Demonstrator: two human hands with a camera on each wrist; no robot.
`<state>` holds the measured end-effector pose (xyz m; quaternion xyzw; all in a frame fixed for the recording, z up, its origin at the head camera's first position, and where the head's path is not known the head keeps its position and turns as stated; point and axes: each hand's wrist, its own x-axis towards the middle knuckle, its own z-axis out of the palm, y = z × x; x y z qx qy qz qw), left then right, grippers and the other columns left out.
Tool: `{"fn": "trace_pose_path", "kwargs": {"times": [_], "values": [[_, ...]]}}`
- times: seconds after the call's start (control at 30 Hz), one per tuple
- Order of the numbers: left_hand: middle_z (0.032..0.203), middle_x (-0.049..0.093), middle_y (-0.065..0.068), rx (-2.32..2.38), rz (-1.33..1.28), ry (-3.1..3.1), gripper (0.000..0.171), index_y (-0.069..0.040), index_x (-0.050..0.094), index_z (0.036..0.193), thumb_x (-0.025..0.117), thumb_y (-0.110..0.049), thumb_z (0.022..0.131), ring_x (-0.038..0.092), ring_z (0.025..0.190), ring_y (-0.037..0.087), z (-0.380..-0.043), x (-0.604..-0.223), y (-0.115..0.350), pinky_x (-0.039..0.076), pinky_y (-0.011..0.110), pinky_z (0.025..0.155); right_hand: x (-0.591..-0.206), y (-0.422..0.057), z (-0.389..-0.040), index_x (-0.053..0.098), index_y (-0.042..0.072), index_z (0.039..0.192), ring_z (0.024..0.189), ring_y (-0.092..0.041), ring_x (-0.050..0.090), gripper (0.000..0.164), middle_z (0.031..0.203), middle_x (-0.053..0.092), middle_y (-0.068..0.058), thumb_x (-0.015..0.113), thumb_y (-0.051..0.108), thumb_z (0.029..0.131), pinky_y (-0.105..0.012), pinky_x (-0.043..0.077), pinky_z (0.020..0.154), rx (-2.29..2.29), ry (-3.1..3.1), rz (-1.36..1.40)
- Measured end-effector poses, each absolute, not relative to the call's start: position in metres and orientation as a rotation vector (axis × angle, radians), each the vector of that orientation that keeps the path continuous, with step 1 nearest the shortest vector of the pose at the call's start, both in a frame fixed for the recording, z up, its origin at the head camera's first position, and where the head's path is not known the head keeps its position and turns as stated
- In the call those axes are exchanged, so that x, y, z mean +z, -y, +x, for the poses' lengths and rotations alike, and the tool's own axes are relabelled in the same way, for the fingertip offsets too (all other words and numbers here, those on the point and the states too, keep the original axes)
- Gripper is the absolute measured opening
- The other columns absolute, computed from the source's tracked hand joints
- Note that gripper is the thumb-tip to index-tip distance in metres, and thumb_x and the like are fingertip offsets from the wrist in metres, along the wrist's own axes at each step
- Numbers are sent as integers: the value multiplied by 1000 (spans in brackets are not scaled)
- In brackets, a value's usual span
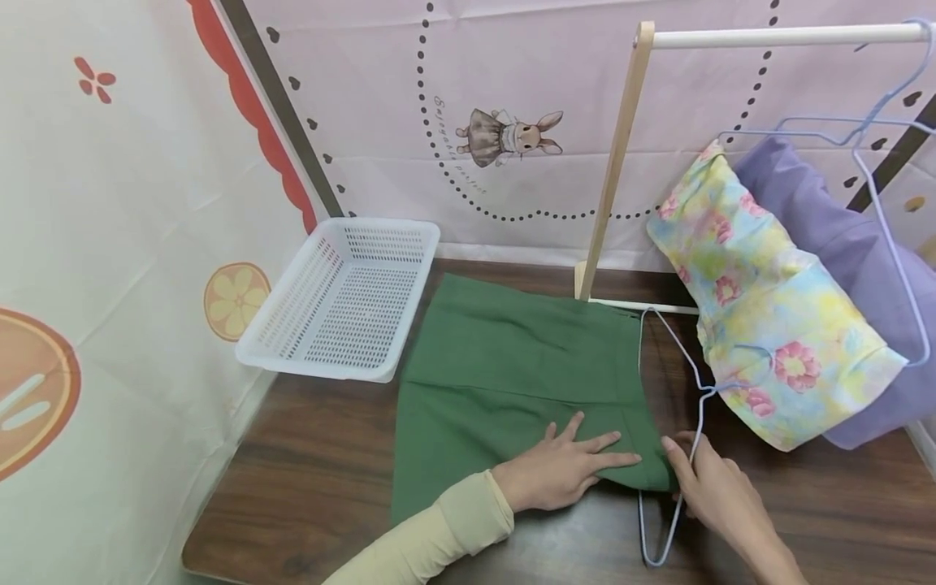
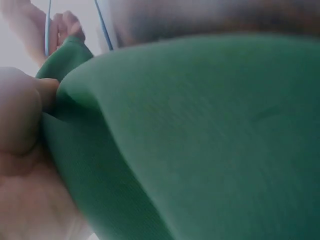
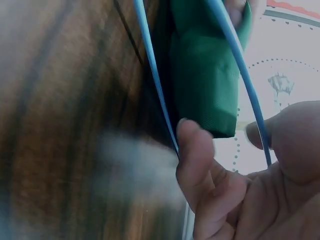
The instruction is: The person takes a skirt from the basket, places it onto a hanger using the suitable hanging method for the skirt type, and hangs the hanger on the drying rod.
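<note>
A green skirt (image 1: 512,349) lies spread on the brown table with its waistband toward the right. My left hand (image 1: 563,471) rests on it palm down, fingers spread and straight near the front edge; in the left wrist view, its thumb (image 2: 48,90) is tucked against a fold. A light blue wire hanger (image 1: 699,414) lies at the waistband, partly hidden by the skirt, with one end sticking out at the front. My right hand (image 1: 720,491) holds the hanger beside the waistband corner, its wire running between thumb (image 3: 257,135) and curled fingers (image 3: 195,150).
A white perforated basket (image 1: 329,370) stands at the back left. Behind the skirt rises a rack with a wooden post (image 1: 617,162) and white bar (image 1: 790,36). On the right hang a floral garment (image 1: 768,301) and a purple one (image 1: 877,268), beside blue hangers (image 1: 888,215).
</note>
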<state>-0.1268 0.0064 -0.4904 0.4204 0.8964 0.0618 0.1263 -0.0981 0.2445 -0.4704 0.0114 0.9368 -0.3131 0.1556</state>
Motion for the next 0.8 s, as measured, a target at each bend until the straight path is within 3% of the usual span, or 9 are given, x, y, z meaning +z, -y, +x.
{"fn": "trace_pose_path", "kwargs": {"times": [0.23,0.4,0.5,0.63,0.8], "values": [[159,16,-12,91,1257,-2591,57,-54,13,149,42,-32,104,14,142,43,-121,-496,-6,36,59,101,-465,-242,-109,54,-8,126,76,-32,66,74,97,69,-17,31,57,101,-47,50,57,-813,-2766,-43],[159,13,-13,-76,1227,-2588,57,-55,11,148,41,-38,104,9,144,42,-114,-499,-9,33,57,104,-455,-245,-118,54,-6,126,66,-27,63,77,86,66,-12,30,62,99,-41,46,51,-820,-2816,-3],[160,13,-12,-92,1216,-2598,57,-54,10,149,42,-38,104,9,143,42,-112,-500,-9,35,57,103,-449,-245,-125,57,-5,114,58,-23,55,71,74,59,-9,26,58,101,-37,40,48,-857,-2889,10],[159,13,-12,6,1214,-2608,56,-54,11,149,40,-36,104,13,143,42,-113,-500,-5,36,58,101,-445,-243,-139,66,-4,100,54,-24,51,66,60,51,-6,21,44,106,-36,36,47,-934,-3059,17],[159,15,-10,60,1253,-2593,55,-54,13,148,40,-35,104,15,142,41,-113,-497,1,38,58,99,-444,-237,-150,75,0,87,54,-35,56,57,51,53,-5,27,25,107,-42,40,48,-936,-3271,-51]]}}
